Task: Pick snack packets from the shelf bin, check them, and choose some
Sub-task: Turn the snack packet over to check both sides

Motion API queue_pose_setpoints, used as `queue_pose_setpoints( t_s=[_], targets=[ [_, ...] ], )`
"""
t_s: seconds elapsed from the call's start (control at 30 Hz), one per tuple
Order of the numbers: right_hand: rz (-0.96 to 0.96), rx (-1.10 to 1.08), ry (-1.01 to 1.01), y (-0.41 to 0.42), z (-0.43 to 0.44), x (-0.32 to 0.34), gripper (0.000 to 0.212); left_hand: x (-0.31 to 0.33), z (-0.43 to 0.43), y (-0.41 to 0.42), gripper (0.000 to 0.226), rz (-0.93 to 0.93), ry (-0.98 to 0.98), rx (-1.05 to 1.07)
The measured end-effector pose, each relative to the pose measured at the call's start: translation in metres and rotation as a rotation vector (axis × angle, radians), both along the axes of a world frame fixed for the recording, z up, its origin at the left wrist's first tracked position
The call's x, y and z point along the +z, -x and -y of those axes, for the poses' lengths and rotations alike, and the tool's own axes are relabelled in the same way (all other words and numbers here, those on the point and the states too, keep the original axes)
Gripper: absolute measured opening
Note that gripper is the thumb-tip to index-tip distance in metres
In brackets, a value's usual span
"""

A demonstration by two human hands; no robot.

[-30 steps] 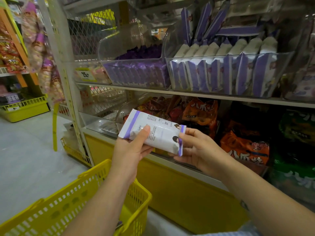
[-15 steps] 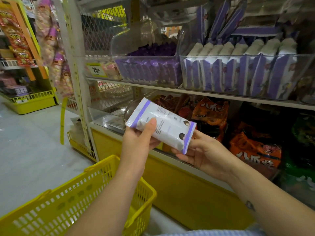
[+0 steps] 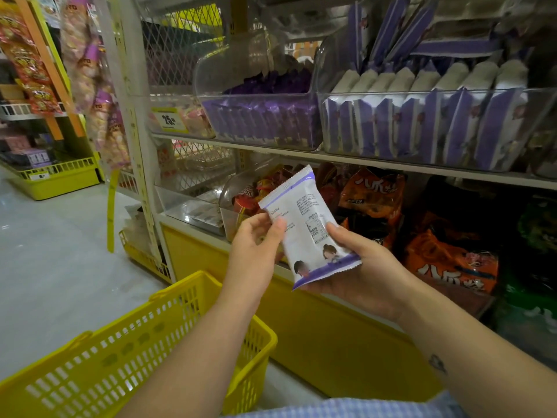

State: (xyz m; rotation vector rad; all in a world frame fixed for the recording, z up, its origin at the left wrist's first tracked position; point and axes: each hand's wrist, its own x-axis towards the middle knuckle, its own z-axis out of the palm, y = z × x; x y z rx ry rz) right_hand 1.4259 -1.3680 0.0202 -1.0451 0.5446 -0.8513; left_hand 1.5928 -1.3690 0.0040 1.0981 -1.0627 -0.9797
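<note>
1. The right hand (image 3: 361, 279) grips the white-and-purple snack packet (image 3: 304, 224) by its lower end; the left hand (image 3: 253, 254) pinches its left edge.
2. The packet, crosswise a second ago, now stands nearly upright between them, printed label facing the viewer: checking looks under way.
3. Its clear shelf bin (image 3: 422, 91) sits above, far right; the yellow basket (image 3: 150, 357) is near left.

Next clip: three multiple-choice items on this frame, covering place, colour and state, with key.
1. The yellow basket is: A on the shelf; B below the left hand; C in a bin.
2. The held packet has end bands that are: A purple; B green; C red.
3. The packet is: A held by both hands; B held by one hand; C lying in the basket.
B, it sits low, beneath that hand; A, purple strips edge both ends; A, the right hand cups its bottom, the left hand pinches its side.
</note>
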Motion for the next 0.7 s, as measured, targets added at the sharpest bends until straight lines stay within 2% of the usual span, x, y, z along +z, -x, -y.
queue_pose_setpoints(
  t_s=[0.17,0.3,0.4,0.43,0.53,0.63,0.7],
  targets=[
    [-0.152,-0.134,0.22,-0.005,-0.001,-0.001,0.036,-0.004,-0.007,0.009,0.049,0.232,0.044,-0.271],
    [-0.253,-0.192,0.301,-0.011,-0.002,-0.003,0.028,-0.008,-0.008,0.015,0.089,0.179,0.022,-0.331],
    [-0.313,-0.195,0.341,-0.011,-0.005,-0.003,0.029,-0.008,-0.006,0.013,0.102,0.184,-0.006,-0.277],
    [-0.328,-0.194,0.353,-0.011,-0.005,-0.003,0.031,-0.009,-0.005,0.012,0.096,0.173,-0.03,-0.26],
    [-0.337,-0.176,0.376,-0.009,-0.005,-0.003,0.033,-0.013,0.002,0.007,0.053,0.119,-0.056,-0.244],
    [-0.325,-0.134,0.378,-0.008,-0.006,-0.003,0.033,-0.011,0.004,0.002,0.033,0.089,-0.08,-0.246],
    [-0.319,-0.113,0.383,-0.007,-0.007,-0.002,0.034,-0.009,0.003,-0.001,0.03,0.053,-0.092,-0.253]
  ],
)
